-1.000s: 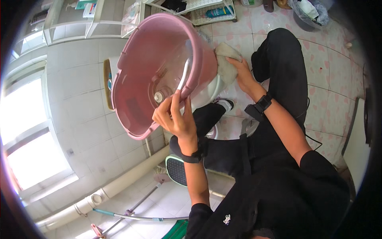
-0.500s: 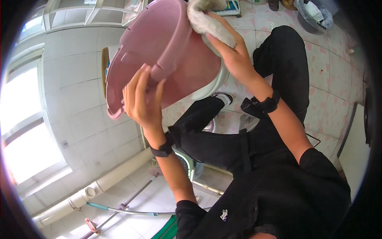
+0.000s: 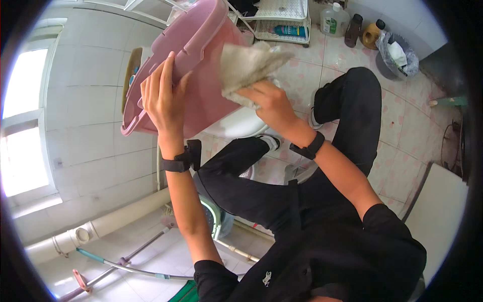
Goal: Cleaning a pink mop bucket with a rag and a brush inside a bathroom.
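Note:
A large pink plastic tub (image 3: 204, 98) is tilted over in front of me, its rim toward the upper left. The fingers of my left hand (image 3: 165, 103) are hooked over that rim and grip it. In my right hand (image 3: 274, 105) is a crumpled, damp-looking greyish-white cloth (image 3: 246, 63), which lies against or just off the tub's outer side; exact contact cannot be told. Under the tub shows a smooth white rounded fixture (image 3: 236, 123), mostly covered by it.
Beyond the tub stands a white shelf rack (image 3: 279, 22) holding a blue can (image 3: 289, 31). Bottles (image 3: 334, 20) and a bag-lined bin (image 3: 397, 58) line the far wall. Mop poles (image 3: 136, 251) and a pipe (image 3: 115, 219) run along the lower left. My legs straddle the tiled floor.
My right hand and the cloth have come down from the tub's upper rim to its outer side, nearer me. The tub has turned, showing less of its inside.

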{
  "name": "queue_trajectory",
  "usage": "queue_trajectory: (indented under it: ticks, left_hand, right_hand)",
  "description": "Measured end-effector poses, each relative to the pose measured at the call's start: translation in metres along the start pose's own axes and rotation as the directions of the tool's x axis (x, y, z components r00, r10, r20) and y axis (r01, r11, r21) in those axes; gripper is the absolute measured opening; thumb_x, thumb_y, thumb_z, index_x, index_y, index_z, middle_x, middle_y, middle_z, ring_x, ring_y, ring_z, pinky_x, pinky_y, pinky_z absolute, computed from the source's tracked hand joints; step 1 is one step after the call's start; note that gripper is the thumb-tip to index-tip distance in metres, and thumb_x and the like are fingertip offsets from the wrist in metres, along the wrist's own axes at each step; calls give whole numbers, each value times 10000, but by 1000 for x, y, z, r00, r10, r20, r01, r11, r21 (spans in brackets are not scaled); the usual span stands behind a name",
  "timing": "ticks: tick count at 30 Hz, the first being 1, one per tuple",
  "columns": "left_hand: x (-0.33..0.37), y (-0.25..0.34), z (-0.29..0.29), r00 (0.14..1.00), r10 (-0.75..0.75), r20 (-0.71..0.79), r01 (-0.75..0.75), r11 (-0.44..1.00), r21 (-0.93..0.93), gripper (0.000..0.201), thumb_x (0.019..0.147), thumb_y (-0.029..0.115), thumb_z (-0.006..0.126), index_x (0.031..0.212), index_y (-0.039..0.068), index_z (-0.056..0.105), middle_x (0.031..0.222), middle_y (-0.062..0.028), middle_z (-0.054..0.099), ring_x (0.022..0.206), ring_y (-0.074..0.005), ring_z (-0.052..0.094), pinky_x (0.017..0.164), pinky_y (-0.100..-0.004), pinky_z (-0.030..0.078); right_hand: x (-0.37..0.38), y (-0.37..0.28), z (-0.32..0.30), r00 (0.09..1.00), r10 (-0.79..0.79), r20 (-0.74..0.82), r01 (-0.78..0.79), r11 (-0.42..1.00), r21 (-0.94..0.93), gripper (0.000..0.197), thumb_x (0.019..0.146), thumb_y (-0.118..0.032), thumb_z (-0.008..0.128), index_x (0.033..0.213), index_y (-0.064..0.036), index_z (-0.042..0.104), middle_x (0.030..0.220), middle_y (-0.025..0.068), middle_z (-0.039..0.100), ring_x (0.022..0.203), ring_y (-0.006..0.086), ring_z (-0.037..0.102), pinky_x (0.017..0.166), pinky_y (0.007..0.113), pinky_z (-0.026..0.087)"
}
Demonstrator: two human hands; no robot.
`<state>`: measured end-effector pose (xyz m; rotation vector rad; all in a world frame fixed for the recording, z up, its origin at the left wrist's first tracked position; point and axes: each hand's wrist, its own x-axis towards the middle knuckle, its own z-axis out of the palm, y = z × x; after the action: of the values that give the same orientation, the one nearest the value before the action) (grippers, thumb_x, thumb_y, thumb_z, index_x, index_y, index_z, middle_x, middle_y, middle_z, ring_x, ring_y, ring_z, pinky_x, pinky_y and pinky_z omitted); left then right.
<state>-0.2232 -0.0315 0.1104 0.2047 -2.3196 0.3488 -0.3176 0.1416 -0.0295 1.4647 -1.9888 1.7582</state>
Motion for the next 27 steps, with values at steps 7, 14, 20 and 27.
queue_trajectory:
  ticks: [7, 14, 20, 27]
  left_hand:
    - [-7, -25, -18, 995, -34, -93, 39, 998, 54, 483, 769, 97, 811, 1229, 61, 668, 1061, -108, 700, 960, -278, 669, 845, -381, 539]
    - [14, -31, -24, 994, 22, -104, -17, 998, 54, 463, 779, 161, 793, 1212, 59, 665, 1054, -108, 695, 935, -279, 677, 817, -365, 558]
    - [26, -36, -1, 964, 262, 39, -261, 965, -36, 494, 832, 303, 718, 1257, 70, 621, 977, -93, 660, 853, -263, 634, 773, -370, 516]
    - [32, -32, 16, 963, 269, -20, -269, 962, -48, 475, 849, 336, 699, 1237, 76, 611, 904, -78, 611, 816, -255, 602, 739, -360, 493]
  right_hand:
    - [-24, 15, -15, 971, 236, -42, -220, 946, 237, 535, 709, 113, 543, 1197, -59, 677, 1100, 168, 676, 1035, 327, 658, 915, 321, 503]
    - [28, -13, -48, 851, 397, -343, -279, 896, 346, 552, 732, 103, 497, 1263, 13, 616, 1205, 239, 628, 1192, 364, 588, 1070, 350, 392]
    - [57, -34, -49, 976, -131, -172, 116, 989, -94, 609, 700, 137, 447, 1266, -9, 615, 1287, 221, 595, 1256, 378, 543, 1122, 396, 345]
    - [42, -38, -31, 982, -163, 99, 183, 951, -250, 694, 651, 150, 518, 1287, -100, 634, 1126, 213, 609, 1060, 422, 585, 916, 476, 483]
